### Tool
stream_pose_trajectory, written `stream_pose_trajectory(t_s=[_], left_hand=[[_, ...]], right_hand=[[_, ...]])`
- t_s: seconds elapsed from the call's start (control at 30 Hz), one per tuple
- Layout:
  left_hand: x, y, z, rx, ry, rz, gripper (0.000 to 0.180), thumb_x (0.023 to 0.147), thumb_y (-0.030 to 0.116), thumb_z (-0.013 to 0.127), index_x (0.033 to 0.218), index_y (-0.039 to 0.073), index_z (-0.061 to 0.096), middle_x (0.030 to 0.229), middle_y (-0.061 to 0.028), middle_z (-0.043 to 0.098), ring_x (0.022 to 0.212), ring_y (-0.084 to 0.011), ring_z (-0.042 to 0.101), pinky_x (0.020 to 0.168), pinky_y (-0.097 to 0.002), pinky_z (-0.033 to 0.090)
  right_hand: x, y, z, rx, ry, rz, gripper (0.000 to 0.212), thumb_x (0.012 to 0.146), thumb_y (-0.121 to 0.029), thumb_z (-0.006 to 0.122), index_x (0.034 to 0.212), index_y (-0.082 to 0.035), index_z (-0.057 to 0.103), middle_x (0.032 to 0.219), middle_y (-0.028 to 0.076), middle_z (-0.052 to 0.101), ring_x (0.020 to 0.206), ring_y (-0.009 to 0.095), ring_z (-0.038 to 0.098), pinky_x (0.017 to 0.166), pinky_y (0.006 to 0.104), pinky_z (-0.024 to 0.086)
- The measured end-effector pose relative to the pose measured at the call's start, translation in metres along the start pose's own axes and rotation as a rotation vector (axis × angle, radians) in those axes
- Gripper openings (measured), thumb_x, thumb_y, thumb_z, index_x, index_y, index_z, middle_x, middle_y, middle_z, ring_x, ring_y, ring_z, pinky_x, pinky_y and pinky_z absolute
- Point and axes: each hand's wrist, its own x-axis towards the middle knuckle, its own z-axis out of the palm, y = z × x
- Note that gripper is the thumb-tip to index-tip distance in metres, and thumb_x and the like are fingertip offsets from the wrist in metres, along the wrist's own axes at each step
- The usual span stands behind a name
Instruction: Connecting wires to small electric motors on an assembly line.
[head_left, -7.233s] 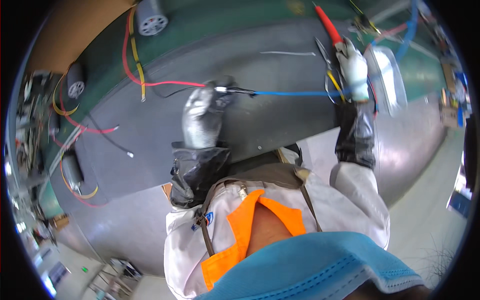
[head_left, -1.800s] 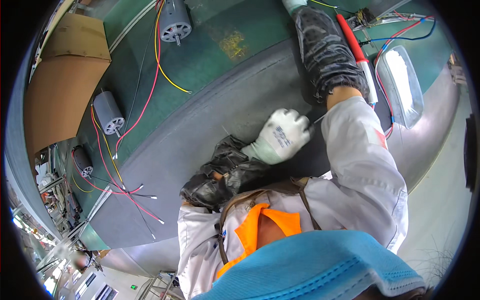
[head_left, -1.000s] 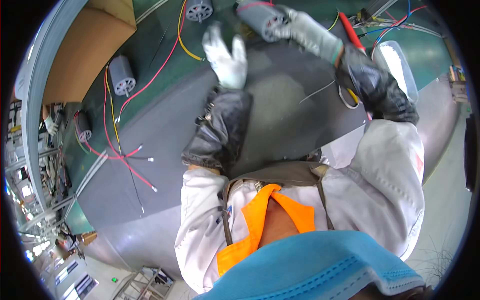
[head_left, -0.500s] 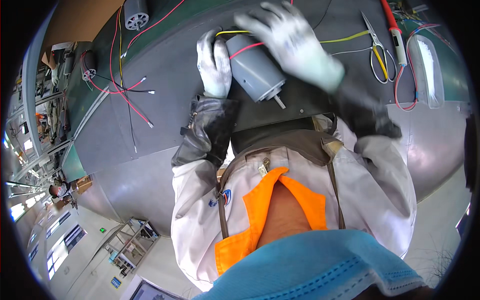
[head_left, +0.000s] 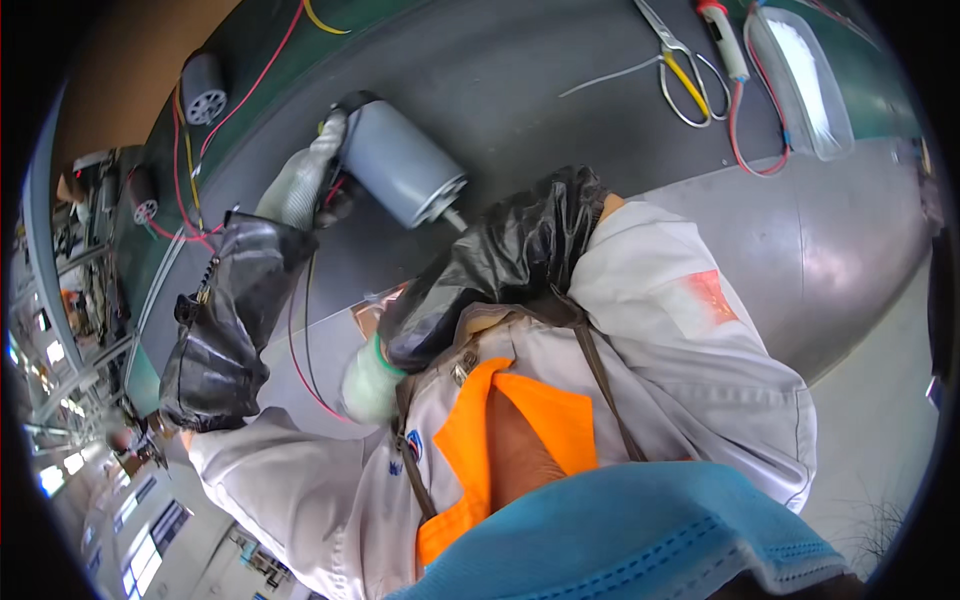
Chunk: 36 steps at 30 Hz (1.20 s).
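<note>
A grey cylindrical motor (head_left: 400, 160) lies tilted on the dark work surface, its shaft end toward my right forearm. My left hand (head_left: 308, 172), in a white glove, is closed around the motor's far-left end; some of its fingers are hidden. Red and dark wires (head_left: 306, 340) run down from beside this hand over the table's near edge. My right arm, in a black sleeve cover, crosses in front of my body. At its end, my right hand (head_left: 370, 385), also white-gloved, is low near the hanging wires, with its fingers hidden from view.
Scissors (head_left: 685, 88) with a yellow-wrapped handle lie at the far right, beside a red-and-white pen-shaped tool (head_left: 725, 42) on a cable. Right of them is a clear plastic tray (head_left: 842, 138) holding white strips. Two more wired motors, one grey (head_left: 203, 88) and one darker (head_left: 143, 195), stand at the left.
My right hand has left the motor's wires and swung down across my body to the near edge. The motor and my left hand appear lower and farther left as the view shifted.
</note>
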Motion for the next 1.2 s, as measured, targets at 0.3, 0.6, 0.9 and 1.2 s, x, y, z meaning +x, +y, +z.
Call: stream_pose_trajectory(t_s=[0.3,0.6,0.9,1.2], left_hand=[[0.065,-0.002,0.030,0.598,0.514,0.704,0.057,0.105,0.054,0.037,0.124,0.009,0.067,0.110,-0.0236,0.069,0.107,-0.0429,0.065,0.092,-0.0460,0.051],[0.051,-0.014,0.053,0.589,0.534,0.856,0.044,0.105,0.046,0.046,0.118,0.012,0.070,0.097,-0.0216,0.071,0.090,-0.0417,0.069,0.079,-0.0458,0.055],[0.030,-0.055,0.059,0.354,0.520,0.751,0.054,0.106,0.048,0.044,0.109,0.001,0.069,0.085,-0.0243,0.071,0.076,-0.0394,0.070,0.069,-0.0425,0.054],[0.007,-0.013,-0.025,-0.085,-0.421,0.237,0.042,0.103,0.026,0.053,0.139,0.003,0.053,0.129,-0.0062,0.064,0.071,-0.0080,0.068,0.056,-0.0200,0.052]], right_hand=[[-0.413,0.055,-0.053,-0.717,1.064,0.572,0.035,0.089,-0.012,0.063,0.125,-0.011,0.067,0.115,0.013,0.069,0.104,0.030,0.067,0.090,0.0399,0.054],[-0.460,0.060,-0.017,-0.899,0.712,1.416,0.045,0.090,-0.007,0.057,0.134,-0.013,0.060,0.108,0.017,0.067,0.102,0.034,0.066,0.089,0.0423,0.054],[-0.501,0.079,-0.032,-0.739,0.787,1.077,0.042,0.083,-0.001,0.064,0.125,-0.008,0.062,0.100,0.016,0.062,0.100,0.036,0.059,0.089,0.0450,0.048],[-0.345,0.034,-0.084,-0.468,0.846,0.528,0.004,0.087,-0.008,0.063,0.089,-0.008,0.066,0.082,0.012,0.060,0.080,0.031,0.063,0.072,0.0417,0.051]])
